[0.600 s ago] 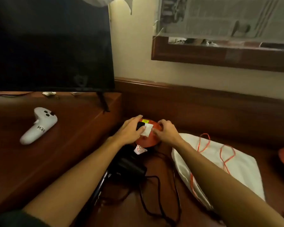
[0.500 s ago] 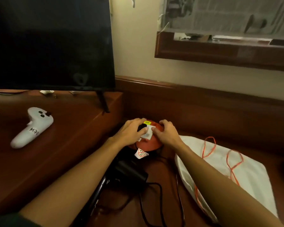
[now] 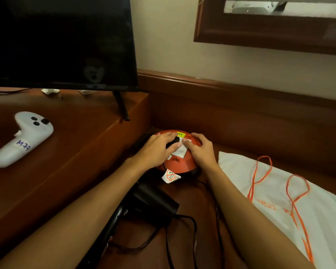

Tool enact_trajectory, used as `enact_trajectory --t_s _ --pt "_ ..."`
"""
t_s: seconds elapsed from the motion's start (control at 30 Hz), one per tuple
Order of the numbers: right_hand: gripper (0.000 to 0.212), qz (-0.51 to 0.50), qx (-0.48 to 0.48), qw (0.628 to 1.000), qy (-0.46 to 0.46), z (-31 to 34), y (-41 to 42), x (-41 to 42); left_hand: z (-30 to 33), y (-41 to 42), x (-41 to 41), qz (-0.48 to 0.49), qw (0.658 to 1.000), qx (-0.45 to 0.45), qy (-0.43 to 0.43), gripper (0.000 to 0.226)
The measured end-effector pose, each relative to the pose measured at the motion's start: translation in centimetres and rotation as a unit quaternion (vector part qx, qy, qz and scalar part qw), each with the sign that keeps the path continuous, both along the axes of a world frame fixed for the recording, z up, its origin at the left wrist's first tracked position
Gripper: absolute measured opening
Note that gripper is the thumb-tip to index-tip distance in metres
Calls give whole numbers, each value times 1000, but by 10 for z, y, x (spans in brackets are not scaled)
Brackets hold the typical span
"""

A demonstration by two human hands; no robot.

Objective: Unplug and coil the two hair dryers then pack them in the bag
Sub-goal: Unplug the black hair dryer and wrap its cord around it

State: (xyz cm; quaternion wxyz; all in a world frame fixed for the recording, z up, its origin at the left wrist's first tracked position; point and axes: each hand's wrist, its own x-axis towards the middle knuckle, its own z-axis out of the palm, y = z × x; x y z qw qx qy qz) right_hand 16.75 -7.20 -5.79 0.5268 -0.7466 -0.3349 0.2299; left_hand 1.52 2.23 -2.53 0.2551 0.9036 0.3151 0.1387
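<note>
- Resting on orange round socket unit (image 3: pixel 179 164): left hand (image 3: pixel 156 150) grips black plug (image 3: pixel 173 143); right hand (image 3: pixel 199 150) curls over its rim.
- Black hair dryer (image 3: pixel 153 202) at 6 o'clock of unit, on the surface (image 3: pixel 241 142).
- White bag (image 3: pixel 279 200) at 4 o'clock.

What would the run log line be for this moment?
left hand: on black plug | right hand: on orange hub | bag: flat, unpacked

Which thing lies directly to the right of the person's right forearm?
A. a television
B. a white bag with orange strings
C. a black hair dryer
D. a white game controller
B: the white bag with orange strings lies flat beside the right forearm, while the controller and television are on the left.
</note>
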Motion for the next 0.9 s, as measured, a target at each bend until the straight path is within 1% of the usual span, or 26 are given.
enact_trajectory --t_s 0.13,0.27,0.37,0.4,0.47,0.57,0.67,0.73,0.83,0.9 --pt "62 -30 4 999 22 2 3 -3 4 -3 0 6 1000 -8 8 63" --pt "55 -19 -10 1000 -15 4 -1 -6 12 -9 -4 3 1000 -8 28 63" --pt "55 -5 -27 998 -49 6 -5 -7 19 -9 -11 -15 999 -9 36 61" --pt "59 -3 -40 997 -70 8 -6 -8 22 -9 -14 -23 999 -7 31 59" --pt "66 -12 -84 986 -145 15 -8 -11 28 -15 -19 -30 999 -3 17 54" --pt "59 -29 -111 960 -254 26 -13 -17 35 -24 -30 -14 1000 2 -12 48" --pt "47 2 -98 944 -314 32 -21 -26 37 -22 -46 17 1000 14 -2 41" --pt "43 41 -89 939 -330 37 -22 -34 38 -18 -57 21 999 20 16 38" --pt "49 129 -106 932 -321 52 -18 -44 37 -10 -61 38 999 14 29 46" --pt "54 175 -139 923 -313 61 -14 -48 37 -5 -56 40 996 3 74 56"
